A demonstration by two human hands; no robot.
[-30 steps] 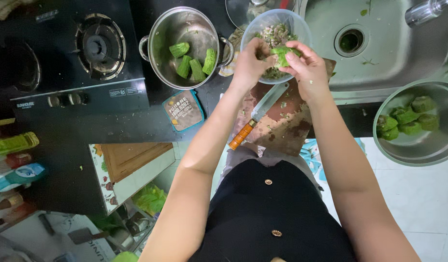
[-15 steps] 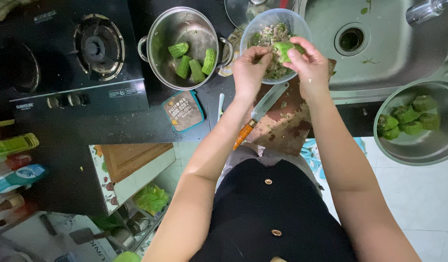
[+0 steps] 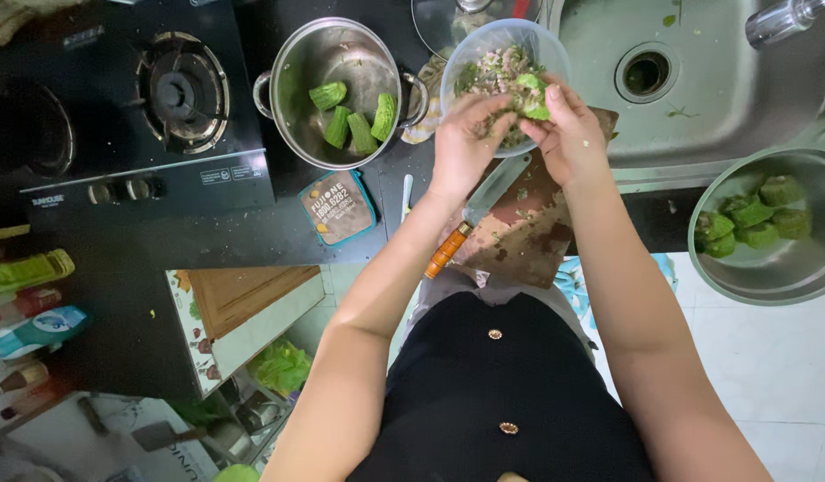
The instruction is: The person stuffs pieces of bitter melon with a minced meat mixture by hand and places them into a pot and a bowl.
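A green gourd piece point(image 3: 533, 96) is pinched between the fingers of the left hand point(image 3: 463, 143) and the right hand point(image 3: 569, 134), held over the near rim of a clear bowl point(image 3: 466, 62) of minced filling. On the counter point(image 3: 162, 259), a steel pot point(image 3: 292, 62) with four gourd pieces is placed to the left of the bowl. An orange-handled knife point(image 3: 470, 223) is laid on the cutting board point(image 3: 537, 232) just near of the hands.

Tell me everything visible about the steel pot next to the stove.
The round stainless-steel pot stands upright and lidless on the dark counter, between the black gas stove and the clear bowl of minced filling. It has two side handles and a shiny, scuffed inside. Four green stuffed gourd pieces lie on its bottom. Neither hand touches it.
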